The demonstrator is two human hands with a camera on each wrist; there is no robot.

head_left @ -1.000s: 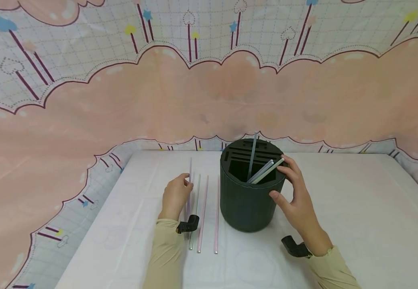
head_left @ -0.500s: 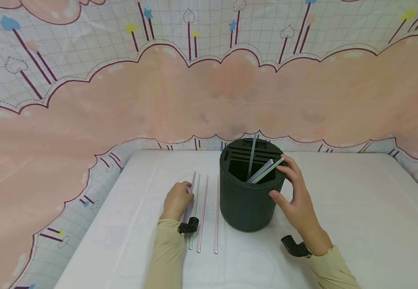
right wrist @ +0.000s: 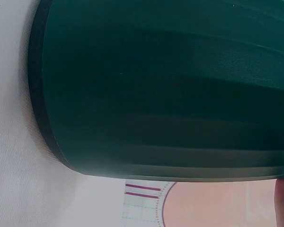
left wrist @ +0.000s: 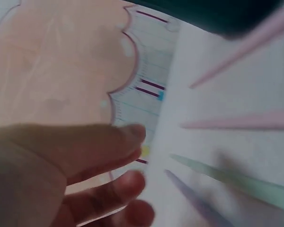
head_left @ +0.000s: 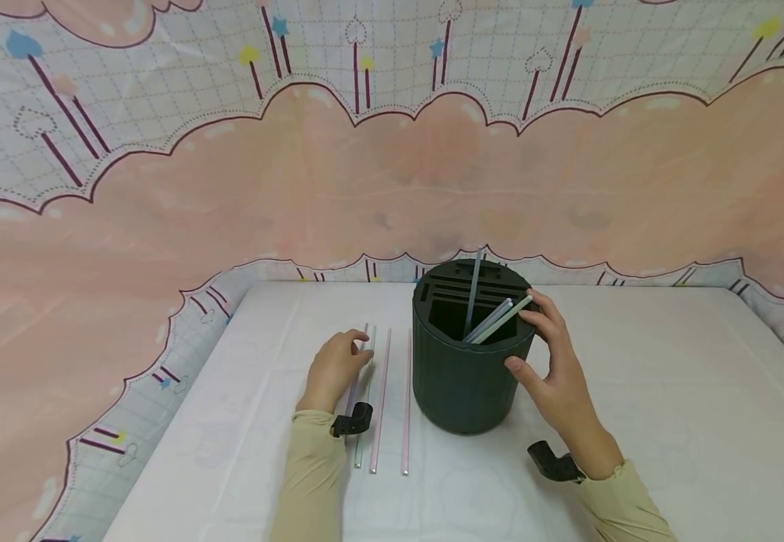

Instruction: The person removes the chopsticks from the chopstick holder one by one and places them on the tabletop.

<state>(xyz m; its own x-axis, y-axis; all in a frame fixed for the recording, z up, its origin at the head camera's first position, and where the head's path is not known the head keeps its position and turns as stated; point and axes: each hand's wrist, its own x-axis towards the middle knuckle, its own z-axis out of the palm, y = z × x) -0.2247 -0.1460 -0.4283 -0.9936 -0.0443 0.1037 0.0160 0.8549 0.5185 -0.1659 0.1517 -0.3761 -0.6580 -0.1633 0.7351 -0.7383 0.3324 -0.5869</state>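
My left hand hovers low over the purple stick, its thumb and fingertips apart with nothing between them. Beside that lie a thin green stick and two pink sticks, roughly parallel on the table. With thumb in front and fingers at the right rim, my right hand grips a dark green cylindrical utensil holder. Its slotted top has an opening where a blue stick stands nearly upright and several others, including a pale green stick, lean right. In the right wrist view, the holder's wall hides most of this hand.
A white cloth covers the table. Behind and to the left hangs a peach and white patterned curtain. Each wrist wears a black camera mount.
The purple stick, raised in my left hand a second ago, now lies on the table beside the green one. My left fingers have let go of it. The right hand has stayed put.
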